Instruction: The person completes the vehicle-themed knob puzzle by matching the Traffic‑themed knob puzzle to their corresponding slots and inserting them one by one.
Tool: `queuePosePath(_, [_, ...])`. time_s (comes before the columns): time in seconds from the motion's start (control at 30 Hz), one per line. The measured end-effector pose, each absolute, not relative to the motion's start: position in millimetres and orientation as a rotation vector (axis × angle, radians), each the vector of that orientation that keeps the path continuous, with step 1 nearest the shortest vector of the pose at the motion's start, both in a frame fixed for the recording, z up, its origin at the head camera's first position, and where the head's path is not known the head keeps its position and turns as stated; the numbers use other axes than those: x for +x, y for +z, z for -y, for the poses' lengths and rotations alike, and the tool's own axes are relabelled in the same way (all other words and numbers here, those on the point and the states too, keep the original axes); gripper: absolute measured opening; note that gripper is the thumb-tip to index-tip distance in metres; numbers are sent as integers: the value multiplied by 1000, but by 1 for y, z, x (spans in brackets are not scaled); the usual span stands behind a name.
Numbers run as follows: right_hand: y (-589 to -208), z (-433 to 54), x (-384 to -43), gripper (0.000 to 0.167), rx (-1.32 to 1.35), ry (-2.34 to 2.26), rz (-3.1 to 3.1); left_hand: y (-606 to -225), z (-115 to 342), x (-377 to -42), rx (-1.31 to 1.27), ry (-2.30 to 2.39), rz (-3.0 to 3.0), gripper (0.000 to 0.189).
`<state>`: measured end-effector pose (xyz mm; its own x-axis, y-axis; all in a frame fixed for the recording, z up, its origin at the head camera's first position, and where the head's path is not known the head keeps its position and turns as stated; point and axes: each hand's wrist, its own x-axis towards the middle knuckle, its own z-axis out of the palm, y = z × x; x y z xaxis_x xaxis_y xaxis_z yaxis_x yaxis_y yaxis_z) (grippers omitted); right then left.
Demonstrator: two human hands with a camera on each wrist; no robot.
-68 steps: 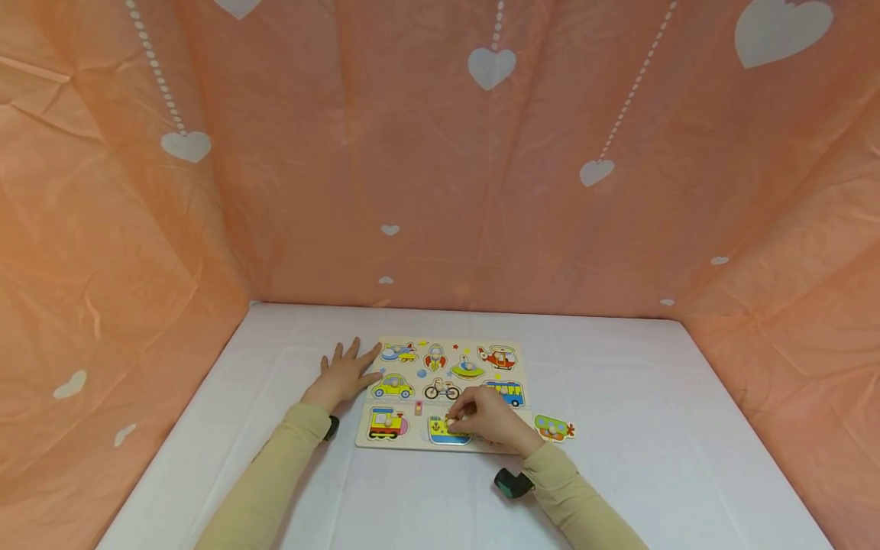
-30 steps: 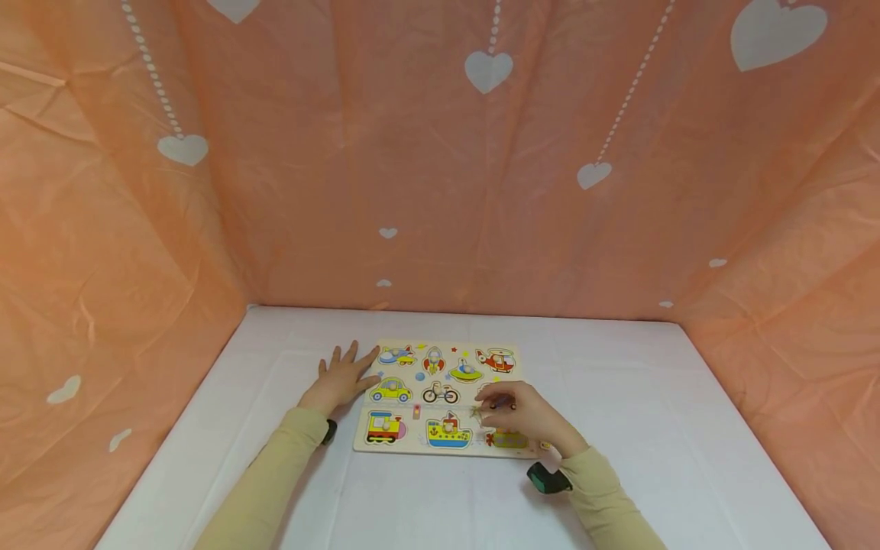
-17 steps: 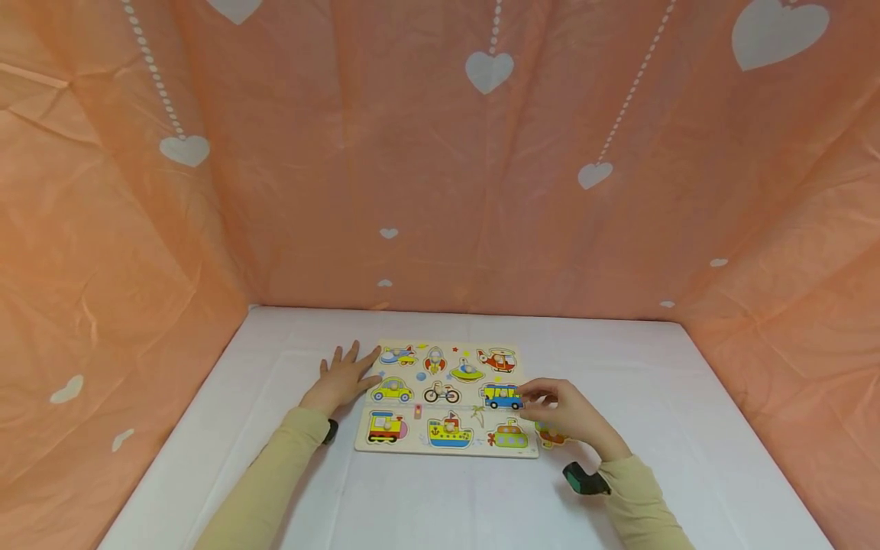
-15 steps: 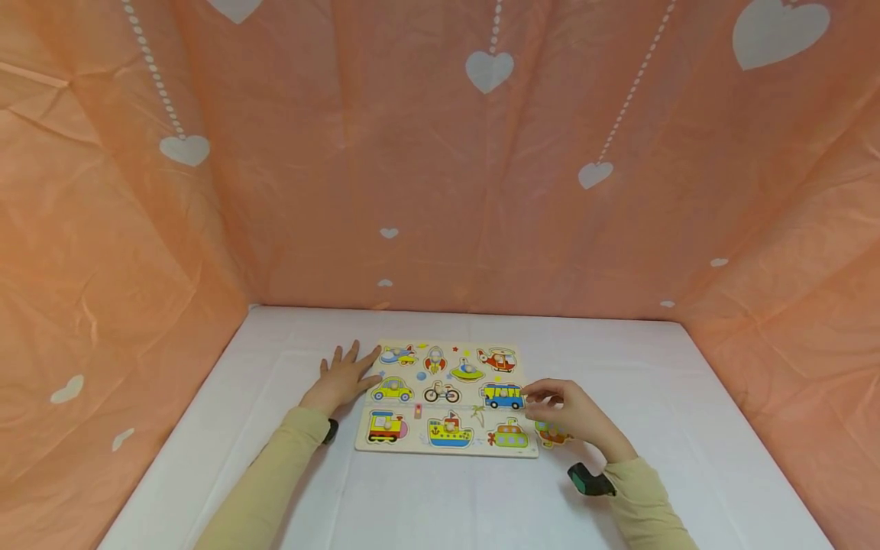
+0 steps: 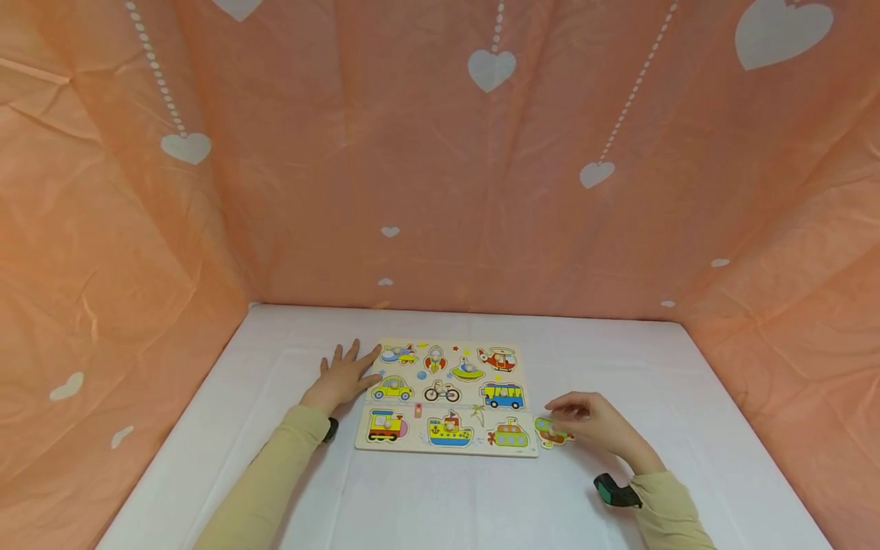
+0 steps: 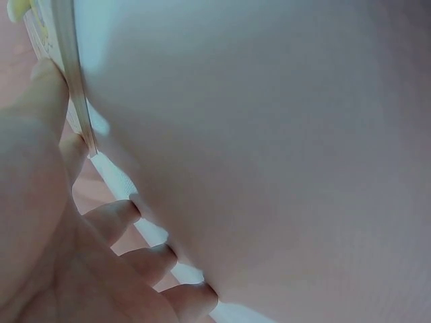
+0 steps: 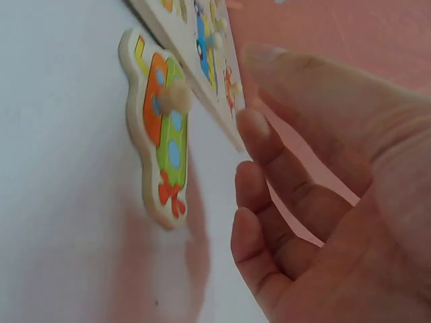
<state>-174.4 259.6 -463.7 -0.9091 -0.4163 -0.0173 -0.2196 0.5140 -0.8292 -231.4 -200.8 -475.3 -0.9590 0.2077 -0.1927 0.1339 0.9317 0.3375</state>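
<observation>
A wooden peg puzzle board (image 5: 417,438) lies on the white table. My left hand (image 5: 338,382) is spread at its left side, thumb and index finger at the board's edge and the other fingertips on the cloth. To the right of the board lies a loose submarine puzzle piece (image 7: 165,134), green and orange with a round wooden knob (image 7: 175,97). My right hand (image 5: 598,420) hovers beside that piece, fingers loosely bent. In the right wrist view a gap shows between its fingertips and the knob, with nothing held.
Knobbed pieces fill the board's slots, among them a train (image 5: 387,426), a ship (image 5: 450,431) and a bus (image 5: 503,395). A submarine picture (image 5: 511,435) shows in the lower right corner. An orange curtain with hearts (image 5: 440,191) encloses the table.
My right hand has let go of the ship, now lying in its slot, and moved right past the bus to the loose submarine piece. My left hand has stayed at the board's edge.
</observation>
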Motion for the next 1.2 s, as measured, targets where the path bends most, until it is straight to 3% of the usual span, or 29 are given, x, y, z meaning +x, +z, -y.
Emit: queuePosePath(1.2, [-477,-270,-188,15,-766,-1199,-2362,-474,200,-228,229,527,-2839,67])
